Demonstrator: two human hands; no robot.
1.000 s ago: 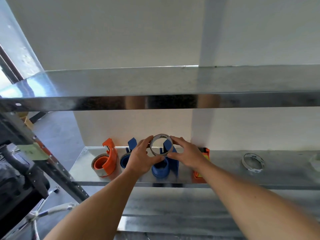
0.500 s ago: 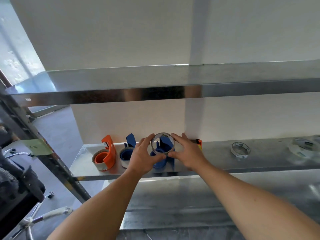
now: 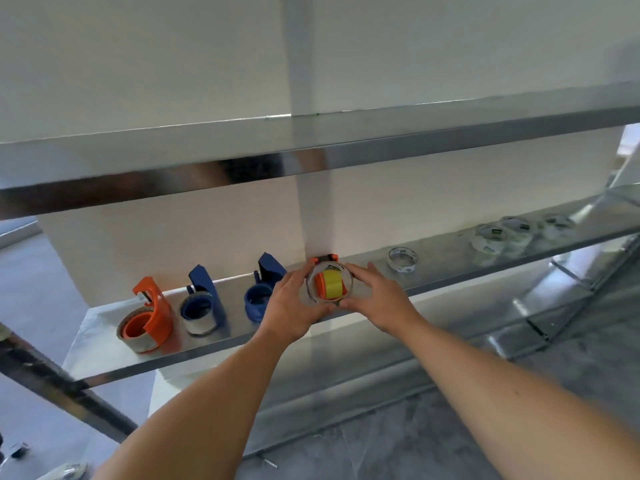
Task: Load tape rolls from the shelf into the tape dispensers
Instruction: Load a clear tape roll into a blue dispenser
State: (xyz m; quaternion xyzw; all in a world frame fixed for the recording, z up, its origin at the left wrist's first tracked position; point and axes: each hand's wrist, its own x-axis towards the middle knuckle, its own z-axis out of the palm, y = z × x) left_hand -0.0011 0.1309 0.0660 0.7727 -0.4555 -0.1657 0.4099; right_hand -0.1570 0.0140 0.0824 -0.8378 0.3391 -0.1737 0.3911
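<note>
Metal shelf (image 3: 450, 271) is running across the middle of the frame, rising toward the right; a second shelf board (image 3: 311, 147) is spanning above it.

Both forearms are reaching up from the bottom edge to the frame's centre. Left hand (image 3: 291, 306) and right hand (image 3: 377, 299) are together gripping a clear tape roll (image 3: 311, 292), fingers curled round its rim from either side, thumbs meeting beneath. Roll is being held upright, face-on, just in front of the orange-and-yellow dispenser (image 3: 329, 285), which is showing through the ring; whether it is seated on the hub, cannot tell.

Left of centre: an empty blue dispenser (image 3: 263, 289), then a blue dispenser carrying tape (image 3: 202, 306), then an orange dispenser carrying tape (image 3: 147, 320) at far left.

Right of the hands: a loose tape roll (image 3: 401, 259) is lying on the shelf. Further rolls (image 3: 491, 239) are sitting at the upper right, blurred.
</note>
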